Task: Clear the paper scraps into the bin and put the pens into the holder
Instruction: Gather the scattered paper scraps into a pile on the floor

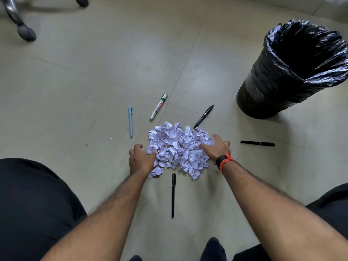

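A pile of torn white paper scraps lies on the tiled floor in front of me. My left hand rests against the pile's left edge, fingers curled into the scraps. My right hand lies on the pile's right side, fingers spread over the paper. Around the pile lie a light blue pen, a white marker with a green cap, a black pen touching the pile's far edge, another black pen to the right, and a third black pen near me. No pen holder is in view.
A bin lined with a black bag stands open at the far right. Chair legs with castors are at the far left. A tiny scrap lies apart on the left. My dark-trousered knees frame the bottom corners.
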Demonstrator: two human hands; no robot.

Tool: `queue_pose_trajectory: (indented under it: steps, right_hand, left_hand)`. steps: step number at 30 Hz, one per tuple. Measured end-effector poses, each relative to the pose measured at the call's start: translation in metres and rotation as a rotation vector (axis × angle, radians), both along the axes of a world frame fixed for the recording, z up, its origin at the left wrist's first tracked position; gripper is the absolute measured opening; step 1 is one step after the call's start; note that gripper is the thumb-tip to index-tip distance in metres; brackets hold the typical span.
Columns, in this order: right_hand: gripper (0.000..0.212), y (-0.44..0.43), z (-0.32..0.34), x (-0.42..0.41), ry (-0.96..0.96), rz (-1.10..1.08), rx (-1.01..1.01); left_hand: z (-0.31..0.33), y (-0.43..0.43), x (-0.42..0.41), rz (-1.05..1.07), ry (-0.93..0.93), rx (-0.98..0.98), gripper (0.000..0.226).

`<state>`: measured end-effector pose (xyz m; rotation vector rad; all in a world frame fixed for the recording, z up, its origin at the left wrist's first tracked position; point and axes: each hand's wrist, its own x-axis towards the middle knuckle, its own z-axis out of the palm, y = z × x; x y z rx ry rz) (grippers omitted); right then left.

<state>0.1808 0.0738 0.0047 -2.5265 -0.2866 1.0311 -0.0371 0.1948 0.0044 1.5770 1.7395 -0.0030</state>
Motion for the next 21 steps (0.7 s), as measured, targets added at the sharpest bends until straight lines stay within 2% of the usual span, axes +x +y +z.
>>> queue_pose_trajectory:
  steps: [4,9,12,14,17,19,21]
  right_hand:
    - [0.117,-0.007,-0.005,-0.019,0.105,0.06,-0.011]
    - [0.118,-0.006,-0.017,-0.044,0.074,0.111,0.094]
    - [0.122,-0.006,-0.016,-0.045,0.053,0.087,0.108]
    - [0.123,-0.004,-0.013,-0.045,0.03,0.104,0.096]
    - [0.112,0.004,-0.012,-0.048,0.006,0.143,0.064]
    - [0.094,0.009,-0.012,-0.053,-0.007,0.158,0.061]
    - [0.07,0.012,-0.013,-0.056,-0.046,0.188,0.048]
  left_hand:
    - [-0.009,-0.018,-0.009,-0.008,0.021,-0.194,0.102]
    - [-0.012,-0.022,0.015,0.107,-0.214,-0.241,0.087]
    - [-0.005,-0.012,0.025,0.039,-0.146,-0.17,0.086]
    - [0.001,-0.008,0.028,-0.038,-0.078,-0.055,0.096]
    - [0.005,-0.007,0.035,-0.264,-0.02,0.049,0.111]
    - [0.002,-0.009,0.039,-0.404,0.031,0.059,0.1]
    - [-0.002,-0.01,0.041,-0.496,0.071,0.088,0.079]
